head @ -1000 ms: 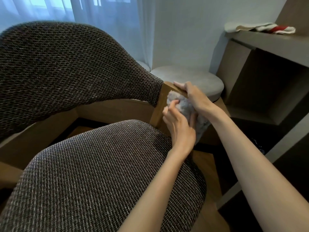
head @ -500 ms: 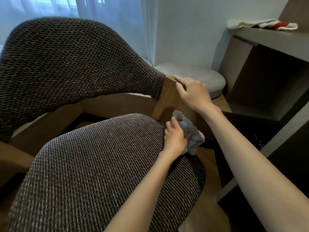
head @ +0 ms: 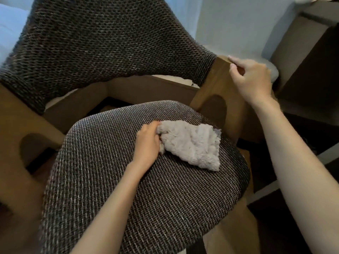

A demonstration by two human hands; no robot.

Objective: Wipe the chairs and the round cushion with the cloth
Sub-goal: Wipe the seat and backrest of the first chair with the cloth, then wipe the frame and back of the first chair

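Your left hand [head: 147, 142] grips the cloth [head: 192, 145], which lies on the seat [head: 128, 189], spread toward 3 o'clock. At 2 o'clock, your right hand [head: 254, 80] curls its fingers over the armrest [head: 218, 85].

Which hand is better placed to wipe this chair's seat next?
Left. The left hand grips the cloth, which lies on the seat. The right hand holds the wooden armrest, away from the cloth.
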